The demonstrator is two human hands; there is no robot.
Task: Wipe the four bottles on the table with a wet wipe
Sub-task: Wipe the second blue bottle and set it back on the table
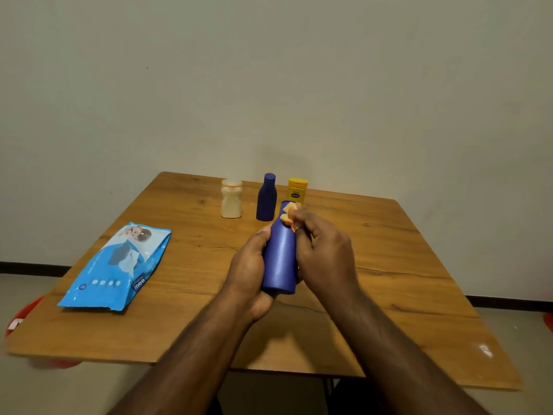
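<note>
- The left hand (254,265) grips a tall blue plastic bottle (281,256), held tilted above the desk's middle; the right hand (317,250) pinches a crumpled pale wet wipe (288,215) against its neck.
- Judged mid-task: a cream bottle (231,199), a dark blue bottle (266,197) and a yellow bottle (297,190) stand near the far edge; whether they are wiped cannot be told.
- A blue wipes packet (116,268) lies near the left edge of the wooden desk (404,265), which stands against a plain wall (269,70).

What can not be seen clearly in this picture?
- Head view: the held blue bottle top, covered by the wipe and right hand.
- Yellow bottle label: too small to read.
- Red object under the table: mostly hidden, blurred.
</note>
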